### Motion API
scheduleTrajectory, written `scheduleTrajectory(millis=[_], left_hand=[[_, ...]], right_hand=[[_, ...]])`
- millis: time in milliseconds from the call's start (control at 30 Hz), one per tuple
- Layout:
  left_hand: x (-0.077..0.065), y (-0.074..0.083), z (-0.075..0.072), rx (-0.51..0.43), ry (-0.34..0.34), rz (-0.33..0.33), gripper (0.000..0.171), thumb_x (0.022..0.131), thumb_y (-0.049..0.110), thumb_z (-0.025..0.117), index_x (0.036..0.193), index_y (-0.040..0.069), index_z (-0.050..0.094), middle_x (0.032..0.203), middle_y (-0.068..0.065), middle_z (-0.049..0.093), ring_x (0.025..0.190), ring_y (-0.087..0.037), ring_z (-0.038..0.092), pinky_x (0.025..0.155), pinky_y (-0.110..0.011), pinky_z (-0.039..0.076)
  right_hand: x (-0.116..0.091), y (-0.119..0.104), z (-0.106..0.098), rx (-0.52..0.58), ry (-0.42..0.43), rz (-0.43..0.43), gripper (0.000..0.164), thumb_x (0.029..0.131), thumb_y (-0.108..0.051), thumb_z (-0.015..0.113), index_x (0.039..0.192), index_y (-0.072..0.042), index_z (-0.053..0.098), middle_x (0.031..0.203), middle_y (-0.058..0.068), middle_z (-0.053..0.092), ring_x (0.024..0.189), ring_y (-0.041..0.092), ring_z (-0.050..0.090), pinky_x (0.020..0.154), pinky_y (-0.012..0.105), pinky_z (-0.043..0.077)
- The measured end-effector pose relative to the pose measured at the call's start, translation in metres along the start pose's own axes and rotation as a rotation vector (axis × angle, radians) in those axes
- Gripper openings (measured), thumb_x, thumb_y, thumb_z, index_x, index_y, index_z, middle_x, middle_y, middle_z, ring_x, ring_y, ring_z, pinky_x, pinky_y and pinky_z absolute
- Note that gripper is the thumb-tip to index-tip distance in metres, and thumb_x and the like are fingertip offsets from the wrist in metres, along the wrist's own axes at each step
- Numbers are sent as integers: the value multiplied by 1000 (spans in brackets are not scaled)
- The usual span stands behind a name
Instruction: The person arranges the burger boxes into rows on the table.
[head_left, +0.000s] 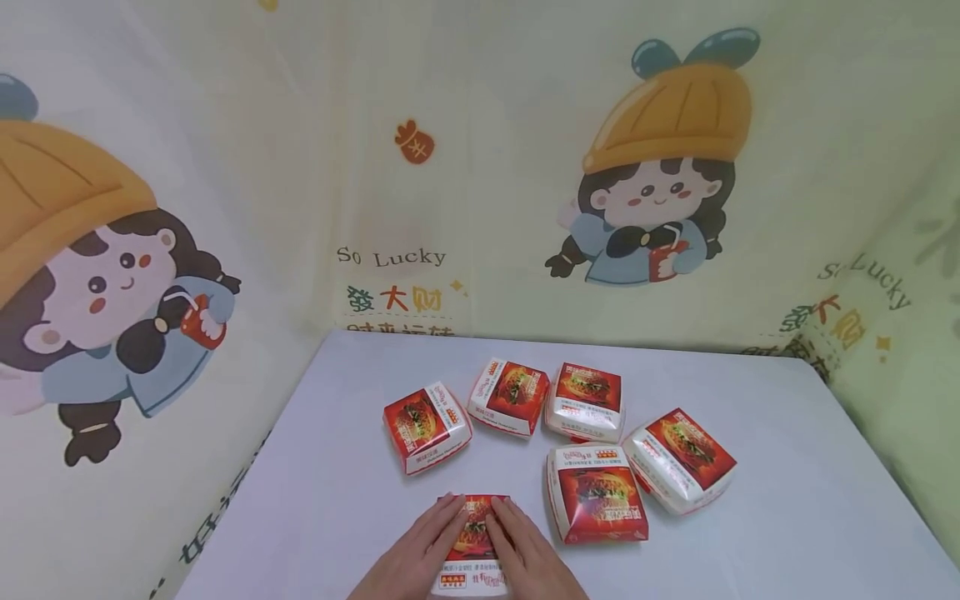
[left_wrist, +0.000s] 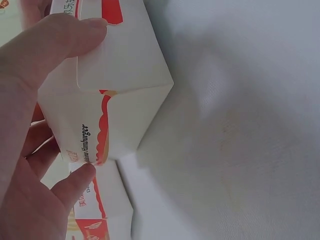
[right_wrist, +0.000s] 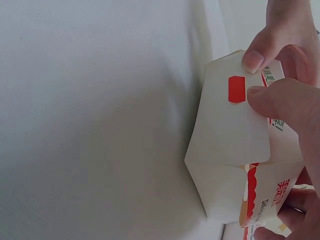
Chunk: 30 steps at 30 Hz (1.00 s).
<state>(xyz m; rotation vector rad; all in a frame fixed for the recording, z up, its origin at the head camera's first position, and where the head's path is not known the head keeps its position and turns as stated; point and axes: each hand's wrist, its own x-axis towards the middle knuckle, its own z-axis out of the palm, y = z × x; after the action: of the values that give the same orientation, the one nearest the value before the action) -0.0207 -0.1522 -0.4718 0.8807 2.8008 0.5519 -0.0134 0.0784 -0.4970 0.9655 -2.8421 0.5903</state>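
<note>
A red and white hamburger box [head_left: 476,537] lies at the table's near edge, with a burger picture on its lid. From its left side my left hand [head_left: 420,542] holds it, fingers over the lid. My right hand [head_left: 536,554] does the same from the right, its fingertips close to the left ones. Both thumbs press the white front flap beside a red tab [right_wrist: 237,89], as the right wrist view shows. In the left wrist view, the left thumb [left_wrist: 87,37] lies across that flap and the other fingers reach round the side. The lid looks closed.
Several similar hamburger boxes stand farther back on the white table [head_left: 322,492]: one at left [head_left: 427,427], two at the rear [head_left: 510,397], and two at right, the nearer [head_left: 597,494] close to my right hand. A printed cloth [head_left: 510,167] hangs behind the table.
</note>
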Motion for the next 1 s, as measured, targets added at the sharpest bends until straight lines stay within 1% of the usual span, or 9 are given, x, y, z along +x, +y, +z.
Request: scheduleTrajectory(millis=[133, 300, 400, 467, 533, 667, 733, 800, 1000], left_hand=[[-2, -3, 4, 13, 24, 23, 98, 85, 79, 47, 155, 13, 31, 160, -5, 32, 145, -25, 34, 106, -40, 49], [-2, -8, 10, 83, 109, 66, 90, 88, 75, 48, 154, 15, 34, 158, -5, 37, 143, -23, 38, 102, -38, 52], [-2, -10, 13, 132, 166, 100, 86, 90, 71, 49, 153, 14, 37, 156, -5, 39, 142, -21, 40, 100, -36, 53], [0, -12, 15, 161, 198, 113, 85, 90, 71, 49, 152, 14, 38, 156, -4, 41, 141, -20, 40, 99, -35, 53], [1, -13, 16, 178, 224, 119, 85, 90, 71, 50, 152, 14, 39, 155, -4, 41, 140, -20, 41, 99, -35, 53], [2, -12, 18, 180, 237, 109, 86, 89, 72, 51, 151, 14, 40, 156, -4, 41, 141, -21, 42, 100, -35, 53], [2, -12, 18, 176, 229, 93, 88, 88, 74, 50, 152, 15, 39, 157, -3, 40, 142, -21, 41, 101, -35, 52], [2, -11, 18, 164, 219, 79, 89, 88, 74, 50, 152, 15, 38, 158, -3, 38, 143, -22, 40, 102, -36, 52], [1, -10, 20, 178, 208, 50, 92, 87, 76, 47, 155, 16, 33, 161, -2, 34, 145, -22, 34, 103, -38, 51]], right_hand=[[-4, 1, 10, -141, 119, -56, 88, 90, -75, 43, 148, -9, 43, 156, 8, 35, 138, 25, 42, 99, 36, 54], [-3, 2, 18, -220, 219, -74, 83, 90, -73, 47, 143, -10, 49, 153, 7, 41, 134, 23, 48, 99, 29, 53], [-1, 2, 20, -237, 251, -73, 81, 89, -73, 48, 141, -11, 51, 151, 6, 43, 133, 21, 50, 116, 17, 32], [1, 3, 20, -243, 249, -62, 81, 89, -73, 47, 142, -12, 50, 152, 5, 42, 133, 20, 49, 119, 14, 19], [1, 3, 19, -237, 233, -52, 81, 90, -74, 46, 143, -13, 49, 153, 4, 41, 134, 20, 49, 120, 16, 20], [0, 2, 16, -230, 184, -33, 84, 90, -76, 42, 146, -13, 45, 155, 4, 37, 136, 21, 46, 104, 34, 49], [0, 3, 16, -229, 179, -29, 85, 90, -76, 41, 147, -14, 44, 155, 4, 37, 138, 21, 44, 111, 32, 43], [1, 4, 16, -236, 190, -31, 85, 89, -76, 42, 147, -14, 44, 155, 4, 38, 138, 21, 42, 122, 24, 24], [1, 5, 17, -237, 187, -18, 84, 89, -77, 42, 147, -15, 44, 156, 3, 38, 140, 21, 39, 122, 28, 26]])
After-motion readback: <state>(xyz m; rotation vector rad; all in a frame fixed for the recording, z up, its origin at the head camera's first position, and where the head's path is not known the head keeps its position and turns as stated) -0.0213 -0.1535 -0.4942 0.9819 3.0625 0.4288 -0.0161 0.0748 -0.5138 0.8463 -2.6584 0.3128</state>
